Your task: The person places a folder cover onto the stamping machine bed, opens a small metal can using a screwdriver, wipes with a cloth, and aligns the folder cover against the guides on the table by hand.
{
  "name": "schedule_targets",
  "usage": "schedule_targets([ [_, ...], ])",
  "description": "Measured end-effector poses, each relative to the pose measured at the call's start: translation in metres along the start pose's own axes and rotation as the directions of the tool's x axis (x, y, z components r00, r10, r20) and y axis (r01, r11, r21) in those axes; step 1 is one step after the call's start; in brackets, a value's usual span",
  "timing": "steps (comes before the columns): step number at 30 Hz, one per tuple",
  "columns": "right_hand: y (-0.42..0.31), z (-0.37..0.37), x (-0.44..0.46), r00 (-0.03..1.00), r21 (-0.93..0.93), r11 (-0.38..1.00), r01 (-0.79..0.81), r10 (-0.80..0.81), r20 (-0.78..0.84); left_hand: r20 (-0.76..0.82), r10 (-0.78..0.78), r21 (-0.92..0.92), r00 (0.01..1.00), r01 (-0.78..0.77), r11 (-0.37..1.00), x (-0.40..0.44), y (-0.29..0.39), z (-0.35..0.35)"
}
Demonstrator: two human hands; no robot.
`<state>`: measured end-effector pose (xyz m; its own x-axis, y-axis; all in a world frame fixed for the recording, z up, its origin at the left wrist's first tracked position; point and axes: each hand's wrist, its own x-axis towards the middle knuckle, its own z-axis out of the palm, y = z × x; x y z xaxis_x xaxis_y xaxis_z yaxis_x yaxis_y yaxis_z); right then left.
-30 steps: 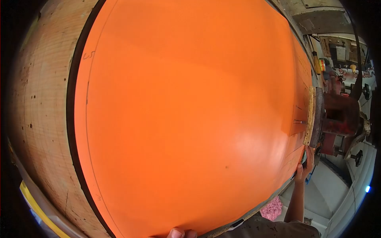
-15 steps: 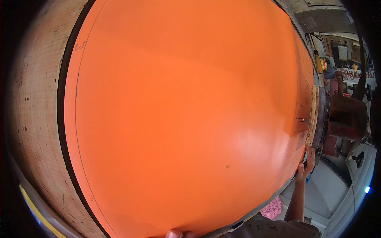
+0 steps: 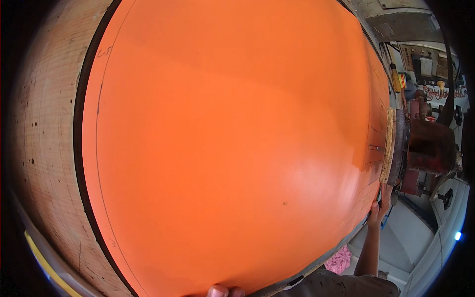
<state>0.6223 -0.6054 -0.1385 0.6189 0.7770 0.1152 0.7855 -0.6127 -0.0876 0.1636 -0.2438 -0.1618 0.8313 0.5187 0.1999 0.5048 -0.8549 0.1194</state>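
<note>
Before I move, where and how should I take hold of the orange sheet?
Probably grip the orange sheet by its lower edge, coming in from the bottom of the view: it is broad, no handle showing, and fingertips show at that edge, while the red machine crowds its right end.

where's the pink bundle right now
In the head view, the pink bundle is at the lower right, just past the edge of the orange sheet, between dark fabric below and a bare forearm to its right.
</note>
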Motion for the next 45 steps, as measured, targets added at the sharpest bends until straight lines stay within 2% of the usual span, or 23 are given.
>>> schedule_targets([
  [1, 0.000, 0.001, 0.000, 1.000, 0.001, 1.000, 0.007, -0.007, -0.004, -0.138, -0.069, 0.006, 0.988, 0.070, 0.998, 0.004, 0.005, 0.012],
  [3, 0.000, 0.002, 0.001, 1.000, 0.007, 1.000, 0.015, -0.015, -0.002, -0.405, -0.194, -0.010, 0.894, 0.207, 0.978, 0.013, 0.019, 0.046],
  [6, 0.001, 0.001, 0.000, 1.000, 0.009, 1.000, 0.019, -0.019, 0.010, -0.371, -0.197, 0.017, 0.907, 0.219, 0.976, 0.014, 0.020, 0.042],
  [7, 0.005, 0.001, -0.004, 1.000, 0.003, 1.000, 0.021, -0.021, 0.004, -0.224, -0.196, -0.029, 0.955, 0.194, 0.981, 0.013, 0.018, 0.028],
  [9, 0.013, 0.004, -0.006, 0.998, 0.001, 0.999, 0.055, -0.055, -0.022, 0.076, -0.151, -0.127, 0.986, 0.160, 0.979, 0.008, 0.013, -0.009],
  [12, 0.017, 0.010, -0.005, 0.991, 0.024, 0.993, 0.119, -0.117, -0.059, 0.066, -0.168, -0.161, 0.984, 0.177, 0.971, 0.008, 0.015, -0.006],
  [15, 0.001, 0.003, 0.001, 0.999, 0.011, 1.000, 0.004, -0.004, 0.044, 0.051, -0.204, -0.197, 0.978, 0.210, 0.958, 0.011, 0.019, -0.004],
  [18, -0.003, 0.004, 0.006, 0.999, 0.019, 0.999, 0.029, -0.029, 0.044, 0.050, -0.261, -0.217, 0.964, 0.265, 0.939, 0.014, 0.024, -0.005],
  [24, -0.007, 0.004, 0.008, 0.998, 0.042, 0.999, -0.003, 0.001, 0.062, 0.024, -0.244, -0.185, 0.969, 0.245, 0.952, 0.015, 0.022, -0.002],
  [27, -0.004, 0.004, 0.006, 0.997, 0.047, 0.999, -0.010, 0.006, 0.073, 0.078, -0.234, -0.175, 0.969, 0.244, 0.954, 0.015, 0.021, -0.006],
  [36, 0.024, 0.005, -0.010, 0.998, 0.030, 0.998, 0.056, -0.057, 0.026, 0.101, -0.185, -0.159, 0.978, 0.199, 0.967, 0.010, 0.018, -0.010],
  [39, 0.055, 0.006, -0.027, 0.988, -0.021, 0.990, 0.143, -0.144, -0.059, 0.034, -0.010, -0.003, 0.999, 0.010, 1.000, 0.005, 0.001, 0.000],
  [42, 0.017, 0.001, -0.006, 0.988, 0.087, 0.985, 0.149, -0.152, 0.027, 0.135, 0.080, 0.076, 0.988, -0.091, 0.993, 0.001, -0.006, -0.010],
  [45, 0.058, 0.002, -0.035, 0.993, -0.026, 0.994, 0.102, -0.104, -0.052, 0.052, 0.160, 0.095, 0.986, -0.164, 0.982, 0.000, -0.015, -0.001],
])
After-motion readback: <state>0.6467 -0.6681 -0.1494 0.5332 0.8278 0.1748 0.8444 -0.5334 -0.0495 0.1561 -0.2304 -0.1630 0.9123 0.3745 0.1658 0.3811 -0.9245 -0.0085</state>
